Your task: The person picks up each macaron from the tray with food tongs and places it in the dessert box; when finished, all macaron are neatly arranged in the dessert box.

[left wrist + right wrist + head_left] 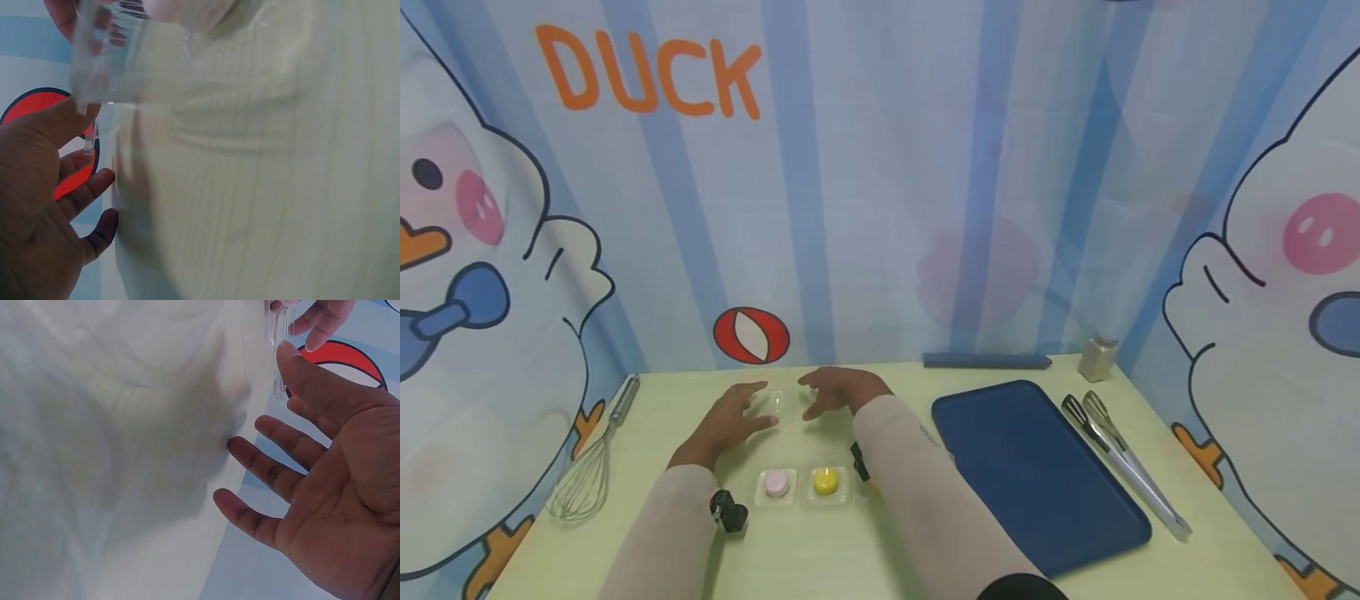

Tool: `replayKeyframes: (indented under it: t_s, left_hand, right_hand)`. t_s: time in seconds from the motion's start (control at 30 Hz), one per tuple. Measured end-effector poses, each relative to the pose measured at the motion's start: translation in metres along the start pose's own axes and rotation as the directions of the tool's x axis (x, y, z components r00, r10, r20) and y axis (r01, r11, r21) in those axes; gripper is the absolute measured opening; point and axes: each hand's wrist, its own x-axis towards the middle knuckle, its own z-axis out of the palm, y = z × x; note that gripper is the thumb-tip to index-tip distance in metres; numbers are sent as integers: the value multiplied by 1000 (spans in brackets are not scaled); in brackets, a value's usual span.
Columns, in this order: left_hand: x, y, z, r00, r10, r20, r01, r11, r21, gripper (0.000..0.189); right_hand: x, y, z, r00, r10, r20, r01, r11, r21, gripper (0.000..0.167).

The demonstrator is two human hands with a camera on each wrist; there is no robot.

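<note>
My left hand (733,421) and right hand (842,390) face each other near the back edge of the table, fingers spread and slightly bent. Between them stands a small clear plastic container (777,400), hard to make out against the pale table. A gap shows between each hand and it in the head view. Closer to me, a pink round piece (777,483) sits in a clear square container (786,502). Beside it, a yellow round piece (826,481) sits in a similar clear container (845,497). Blurred clear plastic (250,87) fills the near part of the left wrist view.
A metal whisk (587,475) lies at the left edge. On the right are a dark blue tray (1037,483) and metal tongs (1131,467). A blue rod (987,361) and a small shaker (1097,358) stand along the back, before a duck-printed curtain (880,183).
</note>
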Motion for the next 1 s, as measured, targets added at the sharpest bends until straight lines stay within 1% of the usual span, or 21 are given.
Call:
replayKeyframes:
  t_s: [0.07,0.27,0.4,0.47,0.53,0.73,0.9,1.0]
  left_hand:
    - [1,1,0,1000,2,-3,-2,1000,-4,81]
    - [1,3,1,999,39,-17,-39,999,7,78]
    - [2,4,1,997,71,-25,-70,997,35,76]
    - [2,4,1,997,77,-25,-75,996,44,76]
    - [3,4,2,997,73,-23,-72,996,46,76]
    - [5,4,3,999,40,-7,-40,999,36,77]
    - [9,3,5,1000,31,-1,-31,999,29,78]
    - [9,3,6,1000,25,4,-25,999,25,78]
  right_hand:
    - [1,0,-1,1000,4,0,-4,1000,-6,76]
    - [2,-1,1,1000,6,3,-6,1000,-5,75]
    - [2,-3,4,1000,24,-21,-24,1000,-16,75]
    - [2,-3,5,999,34,-32,-35,999,-12,76]
    - [3,-3,7,998,42,-42,-43,999,-9,76]
    - [7,-4,10,998,40,-52,-43,997,-61,71]
    - [8,-6,9,998,25,-60,-31,995,-96,68]
    - [8,-5,8,998,-2,-65,-5,993,-118,66]
